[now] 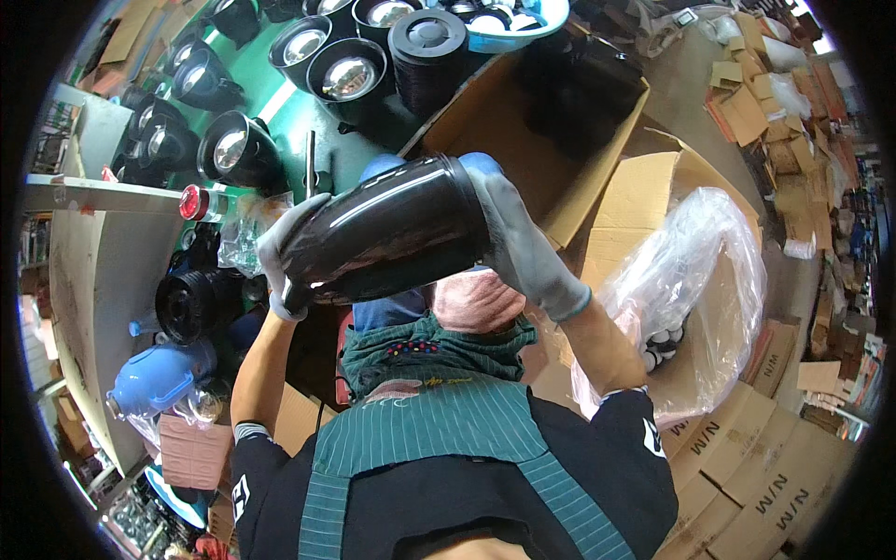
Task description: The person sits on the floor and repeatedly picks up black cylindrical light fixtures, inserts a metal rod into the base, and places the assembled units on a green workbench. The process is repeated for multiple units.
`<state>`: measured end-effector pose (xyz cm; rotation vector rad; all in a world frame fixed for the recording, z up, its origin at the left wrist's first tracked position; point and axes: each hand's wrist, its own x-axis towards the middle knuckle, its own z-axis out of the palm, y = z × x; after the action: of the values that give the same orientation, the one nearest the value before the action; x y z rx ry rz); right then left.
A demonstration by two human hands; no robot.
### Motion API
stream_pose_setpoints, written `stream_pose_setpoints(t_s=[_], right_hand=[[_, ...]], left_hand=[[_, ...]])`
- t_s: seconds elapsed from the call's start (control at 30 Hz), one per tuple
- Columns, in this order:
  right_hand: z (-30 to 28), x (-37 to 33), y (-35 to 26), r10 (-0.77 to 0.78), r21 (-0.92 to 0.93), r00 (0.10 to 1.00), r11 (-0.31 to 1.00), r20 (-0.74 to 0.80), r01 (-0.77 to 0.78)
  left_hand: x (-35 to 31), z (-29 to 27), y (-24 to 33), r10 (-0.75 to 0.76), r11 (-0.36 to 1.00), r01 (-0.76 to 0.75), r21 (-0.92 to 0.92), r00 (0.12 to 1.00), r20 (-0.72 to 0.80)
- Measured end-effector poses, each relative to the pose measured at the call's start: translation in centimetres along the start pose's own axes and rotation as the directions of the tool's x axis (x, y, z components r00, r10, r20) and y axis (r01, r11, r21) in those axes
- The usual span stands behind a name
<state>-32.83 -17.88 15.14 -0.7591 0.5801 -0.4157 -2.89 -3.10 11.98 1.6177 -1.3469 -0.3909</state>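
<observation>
A glossy black tapered cylinder, like a plastic housing, lies tilted across my lap, held up between both hands. My left hand, in a light grey glove, wraps the lower left end. At the wider right end, my right hand, also gloved, presses its palm and fingers against the rim. Whatever is inside the cylinder is hidden. Beyond it on the green table stand several black bowl-shaped housings with shiny silver insides, and a ribbed black stack of round parts.
A large open cardboard box with dark contents stands ahead to the right. Nearer, another carton holds a clear plastic bag. A light blue basin of small parts sits at the table's far edge. A blue jug stands at left.
</observation>
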Motion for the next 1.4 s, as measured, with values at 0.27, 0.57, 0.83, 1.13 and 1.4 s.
stream_pose_setpoints(t_s=[0.27, 0.57, 0.83, 1.13, 1.4], right_hand=[[1.5, 1.4, 2.8, -0.481, -0.49, 0.874, 0.748, 0.067, 0.448], [2.6, 0.9, 2.2, -0.629, -0.384, 0.755, 0.661, 0.186, 0.645], [-2.9, 0.9, 5.6, -0.478, -0.593, 0.861, 0.647, 0.174, 0.479], [-4.0, 4.5, 7.9, -0.01, -0.26, 0.993, 0.965, 0.12, 0.041], [1.3, 1.6, 5.0, -0.665, -0.471, 0.677, 0.51, 0.314, 0.72]], left_hand=[[-1.1, 0.4, -0.9, -0.048, 0.989, 0.051, -0.14, 0.998, 0.027], [-5.9, 0.4, -11.1, -0.204, 0.631, 0.488, -0.603, 0.854, 0.478], [2.3, -3.3, 2.3, -0.026, 0.993, 0.007, 0.114, 0.985, 0.173], [1.7, -4.2, 5.7, 0.333, 0.829, -0.436, 0.351, 0.888, 0.316], [-1.7, -3.2, -1.6, -0.26, 0.95, 0.29, -0.118, 0.941, 0.216]])
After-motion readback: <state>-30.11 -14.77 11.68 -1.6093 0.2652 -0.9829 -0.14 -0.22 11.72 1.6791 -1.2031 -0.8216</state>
